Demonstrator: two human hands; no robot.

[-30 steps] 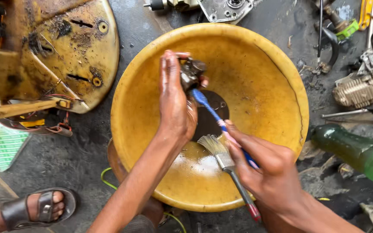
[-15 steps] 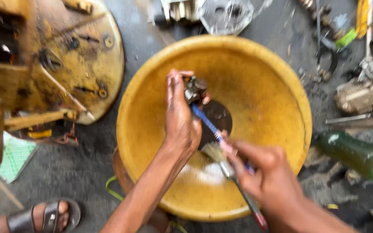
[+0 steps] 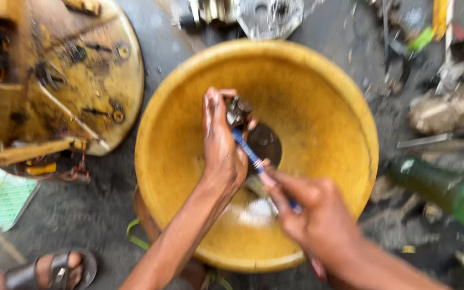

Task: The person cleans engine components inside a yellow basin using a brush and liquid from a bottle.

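A big yellow basin (image 3: 318, 86) stands on the dirty ground, with liquid pooled in its bottom. Over its middle, my left hand (image 3: 220, 145) grips a small grey metal part (image 3: 237, 110). My right hand (image 3: 310, 212) holds a blue-handled brush (image 3: 245, 150) whose head touches that part. A second brush with pale bristles (image 3: 253, 185) is also held in my right hand; its red handle end (image 3: 318, 268) sticks out below the hand. The picture is motion-blurred.
A rusty yellow round metal cover (image 3: 76, 70) lies left of the basin. A green bottle (image 3: 452, 193) lies at the right among scattered metal parts and tools (image 3: 441, 113). My sandalled foot (image 3: 44, 271) shows at bottom left. More metal parts (image 3: 253, 13) sit behind the basin.
The view has shifted, so the basin sits lower in the frame. My right hand has moved slightly with the blue brush against the part; my left hand keeps its grip.
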